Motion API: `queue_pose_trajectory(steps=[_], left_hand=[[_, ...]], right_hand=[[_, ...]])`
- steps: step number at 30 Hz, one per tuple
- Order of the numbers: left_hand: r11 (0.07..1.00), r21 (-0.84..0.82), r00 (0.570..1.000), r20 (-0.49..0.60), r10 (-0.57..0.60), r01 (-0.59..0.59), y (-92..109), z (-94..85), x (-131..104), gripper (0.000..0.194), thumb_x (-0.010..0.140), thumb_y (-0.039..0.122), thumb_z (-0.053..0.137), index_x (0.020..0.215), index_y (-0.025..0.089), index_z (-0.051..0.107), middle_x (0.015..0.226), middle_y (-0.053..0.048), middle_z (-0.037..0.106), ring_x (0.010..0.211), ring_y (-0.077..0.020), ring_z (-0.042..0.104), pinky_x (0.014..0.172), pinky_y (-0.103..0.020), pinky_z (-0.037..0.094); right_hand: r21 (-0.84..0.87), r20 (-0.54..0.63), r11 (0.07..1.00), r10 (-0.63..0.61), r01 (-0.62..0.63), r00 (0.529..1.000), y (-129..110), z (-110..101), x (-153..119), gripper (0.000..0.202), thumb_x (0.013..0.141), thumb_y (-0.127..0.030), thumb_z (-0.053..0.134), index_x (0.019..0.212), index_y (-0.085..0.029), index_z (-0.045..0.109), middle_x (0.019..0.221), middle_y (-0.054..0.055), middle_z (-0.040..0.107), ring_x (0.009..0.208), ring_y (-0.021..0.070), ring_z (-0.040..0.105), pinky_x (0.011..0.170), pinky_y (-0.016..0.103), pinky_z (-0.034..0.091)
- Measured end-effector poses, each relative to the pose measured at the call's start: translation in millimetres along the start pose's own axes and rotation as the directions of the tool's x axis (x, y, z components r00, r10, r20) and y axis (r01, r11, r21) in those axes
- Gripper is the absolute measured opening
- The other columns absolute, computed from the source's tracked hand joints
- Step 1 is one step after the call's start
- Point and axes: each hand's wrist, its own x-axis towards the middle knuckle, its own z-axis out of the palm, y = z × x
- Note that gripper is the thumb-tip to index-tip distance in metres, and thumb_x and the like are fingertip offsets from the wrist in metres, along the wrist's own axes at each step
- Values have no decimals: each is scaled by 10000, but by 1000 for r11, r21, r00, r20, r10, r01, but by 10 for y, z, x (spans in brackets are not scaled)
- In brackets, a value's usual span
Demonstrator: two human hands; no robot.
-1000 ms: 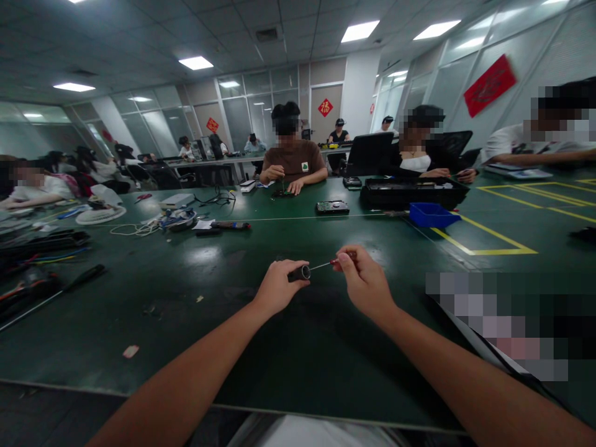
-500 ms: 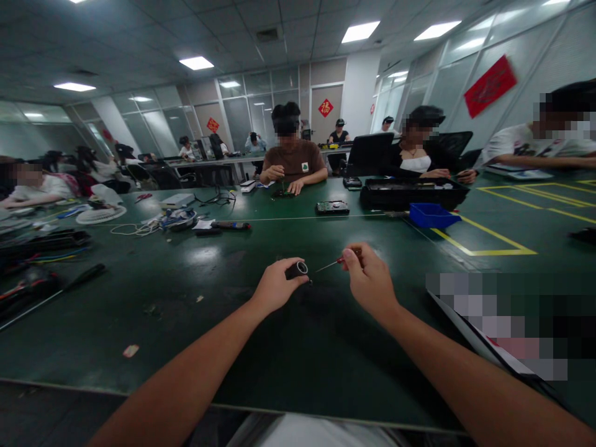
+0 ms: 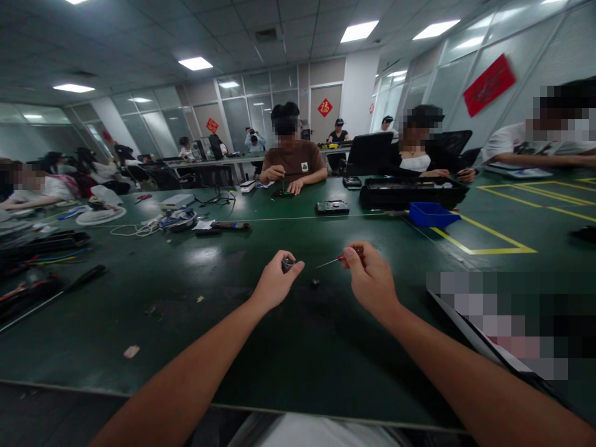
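Observation:
Fingers of my left hand (image 3: 275, 280) are wrapped round a small dark cylindrical part (image 3: 287, 264), whose round end faces up. My right hand (image 3: 371, 277) grips a thin screwdriver (image 3: 336, 260) with a red and amber handle; its metal tip points left, toward the left hand, without touching the part. On the green table between and slightly below the hands lies a small black piece (image 3: 315, 283).
Beyond my hands are a circuit-board device (image 3: 332, 207), a blue tray (image 3: 432, 215) and a long black housing (image 3: 414, 193). Cables (image 3: 177, 220) and tools lie left. A person (image 3: 294, 158) works opposite. A white-edged object (image 3: 470, 329) lies right.
My left hand has moved slightly left and tilted the dark part, whose ring end no longer faces me. The small black piece now shows fully on the table. My right hand barely moved.

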Motion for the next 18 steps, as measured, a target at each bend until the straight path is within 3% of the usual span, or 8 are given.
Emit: queue_pose_trajectory(steps=[4, 8, 13, 18], left_hand=[[942, 275, 981, 80, 179, -194, 49, 13, -36, 183, 900, 373, 635, 972, 206, 662, 944, -43, 671, 870, -203, 618, 775, -326, 487], [823, 453, 939, 186, 288, -342, 22, 69, -39, 202, 942, 284, 576, 1100, 236, 693, 1080, -48, 675, 974, -208, 641, 860, -337, 506], [638, 655, 912, 339, 232, -405, 5, 174, -43, 350, 987, 364, 493, 1296, 290, 641, 1101, -60, 645, 999, -236, 650, 767, -323, 534], [591, 699, 905, 400, 145, -403, 40, 265, 9, 364, 995, 406, 457, 1259, 282, 674, 1068, -70, 650, 973, -239, 660, 736, -308, 533]], right_hand=[[24, -28, 1000, -7, 7, 1000, 4, -5, 7, 244, 985, -426, 463, 935, -220, 583, 764, 38, 678, 707, 205, 656, 658, 340, 481], [20, -31, 1000, 3, -2, 1000, 20, -1, 10, 242, 984, -426, 468, 924, -223, 584, 745, 29, 672, 695, 203, 651, 653, 338, 473], [16, -22, 1000, -7, 7, 1000, 6, 0, 10, 246, 987, -423, 461, 909, -225, 584, 721, 24, 662, 678, 199, 641, 640, 329, 461], [8, -3, 1000, -14, 14, 1000, 4, 8, 6, 254, 989, -426, 455, 905, -224, 583, 712, 22, 656, 672, 197, 635, 633, 324, 450]])
